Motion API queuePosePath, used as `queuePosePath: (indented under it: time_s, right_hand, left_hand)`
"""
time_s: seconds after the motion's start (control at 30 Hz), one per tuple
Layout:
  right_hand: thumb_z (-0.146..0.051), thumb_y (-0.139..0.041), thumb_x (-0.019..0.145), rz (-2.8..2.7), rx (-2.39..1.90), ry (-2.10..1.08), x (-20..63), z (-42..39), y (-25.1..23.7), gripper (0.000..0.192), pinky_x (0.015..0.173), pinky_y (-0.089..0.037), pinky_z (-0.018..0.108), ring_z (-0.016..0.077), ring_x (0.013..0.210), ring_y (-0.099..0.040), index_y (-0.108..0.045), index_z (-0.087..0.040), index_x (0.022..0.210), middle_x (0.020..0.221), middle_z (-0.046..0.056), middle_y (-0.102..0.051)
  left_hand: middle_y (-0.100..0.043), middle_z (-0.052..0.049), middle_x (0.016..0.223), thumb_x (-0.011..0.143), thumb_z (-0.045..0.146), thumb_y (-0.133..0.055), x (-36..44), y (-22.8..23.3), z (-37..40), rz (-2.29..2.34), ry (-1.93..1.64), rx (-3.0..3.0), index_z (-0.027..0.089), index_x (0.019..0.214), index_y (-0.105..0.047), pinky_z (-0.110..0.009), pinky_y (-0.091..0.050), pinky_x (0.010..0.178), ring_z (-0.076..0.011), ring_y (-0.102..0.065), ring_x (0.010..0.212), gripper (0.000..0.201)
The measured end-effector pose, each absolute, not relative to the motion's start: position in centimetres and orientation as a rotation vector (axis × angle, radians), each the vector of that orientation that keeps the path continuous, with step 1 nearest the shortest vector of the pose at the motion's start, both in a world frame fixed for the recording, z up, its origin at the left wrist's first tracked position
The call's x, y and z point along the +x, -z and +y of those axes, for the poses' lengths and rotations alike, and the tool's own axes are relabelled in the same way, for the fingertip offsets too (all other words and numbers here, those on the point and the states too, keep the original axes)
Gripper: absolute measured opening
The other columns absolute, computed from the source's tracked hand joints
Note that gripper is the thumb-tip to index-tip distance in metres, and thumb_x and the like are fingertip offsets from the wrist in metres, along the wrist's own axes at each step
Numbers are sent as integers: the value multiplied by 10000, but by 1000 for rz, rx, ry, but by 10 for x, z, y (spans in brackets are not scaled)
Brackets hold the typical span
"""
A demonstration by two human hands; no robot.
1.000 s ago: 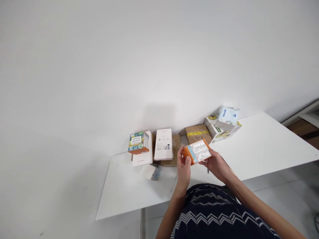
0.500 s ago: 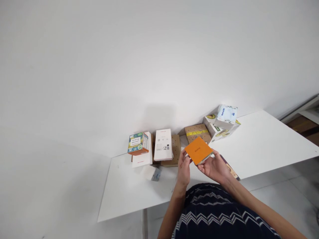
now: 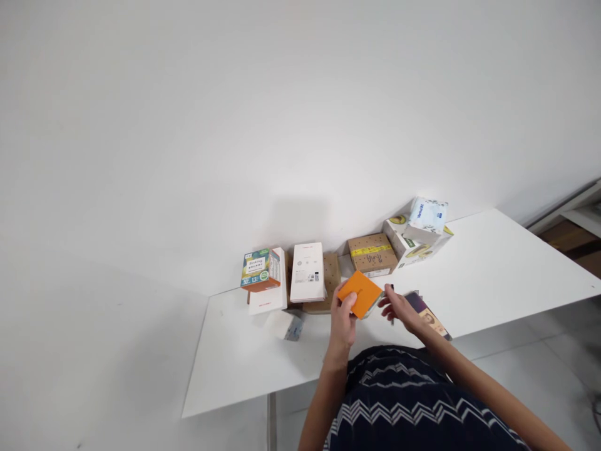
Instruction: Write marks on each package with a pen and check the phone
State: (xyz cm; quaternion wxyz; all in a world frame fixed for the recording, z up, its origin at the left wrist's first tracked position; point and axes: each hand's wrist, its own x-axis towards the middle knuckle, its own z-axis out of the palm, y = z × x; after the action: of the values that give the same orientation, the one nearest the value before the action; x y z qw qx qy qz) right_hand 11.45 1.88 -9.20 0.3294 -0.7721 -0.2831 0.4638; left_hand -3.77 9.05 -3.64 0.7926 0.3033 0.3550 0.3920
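My left hand (image 3: 344,322) grips a flat orange box (image 3: 360,293) with its thumb pressed on the orange top; the other fingers are mostly hidden beneath. Just right of the box, my right hand (image 3: 401,311) is apart from it, its fingers parted and slightly bent. A thin dark thing (image 3: 392,287) shows by those fingertips; whether it is touched I cannot tell. Partly under the right forearm lies a flat purple and tan package (image 3: 427,315). Behind the orange box is a brown carton with yellow tape (image 3: 372,252).
On the white table (image 3: 516,269), a blue-and-white pack (image 3: 428,216) rests on an avocado-printed box (image 3: 419,252). To the left are a white box (image 3: 307,272), a colourful box (image 3: 260,269) and a small grey-white pack (image 3: 292,327). A wall stands behind.
My right hand has let go of the orange box and moved slightly away from it. The box has shifted down and left, and my left thumb now lies on its top.
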Motion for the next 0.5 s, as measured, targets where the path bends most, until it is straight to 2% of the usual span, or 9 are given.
queuePosePath:
  time_s: [0.07, 0.13, 0.23, 0.37, 0.5]
  right_hand:
    - [-479, -465, 909, -795, -2244, -1118, 124, 18, 116, 385, 755, -501, 376, 303, 939, -677, -615, -132, 981, 991, 190, -700]
    - [-350, -596, 864, -812, -2375, -1092, 130, 17, 136, 297, 832, -470, 418, 349, 1030, -641, -618, -87, 1001, 981, 227, -691]
    - [-273, -613, 879, -827, -2518, -1098, 134, 15, 161, 292, 901, -460, 447, 307, 1067, -619, -608, -69, 1087, 1070, 202, -668]
    - [-337, -593, 913, -789, -2568, -1172, 139, 15, 181, 331, 872, -521, 445, 223, 1026, -619, -583, -160, 1192, 1201, 89, -611]
    - [-336, -599, 911, -722, -2482, -1266, 142, 16, 183, 331, 829, -542, 413, 213, 991, -629, -585, -159, 1190, 1187, 91, -613]
  left_hand:
    - [-661, -91, 1066, 715, 356, -732, -37, 38, 91, 792, -863, 636, 241, 1092, -606, -397, -532, 829, -267, -650, 974, 414]
    - [-657, -93, 1070, 708, 354, -735, -37, 39, 92, 810, -903, 630, 234, 1101, -597, -385, -533, 818, -254, -647, 958, 433]
    - [-648, -92, 1088, 692, 341, -747, -37, 39, 92, 829, -961, 648, 219, 1106, -589, -354, -525, 808, -232, -641, 943, 459]
    - [-651, -91, 1074, 689, 334, -755, -38, 39, 90, 849, -983, 703, 219, 1120, -588, -340, -511, 818, -223, -635, 943, 477]
    - [-666, -71, 1029, 689, 332, -761, -37, 38, 91, 835, -997, 682, 237, 1087, -609, -325, -514, 800, -210, -636, 907, 437]
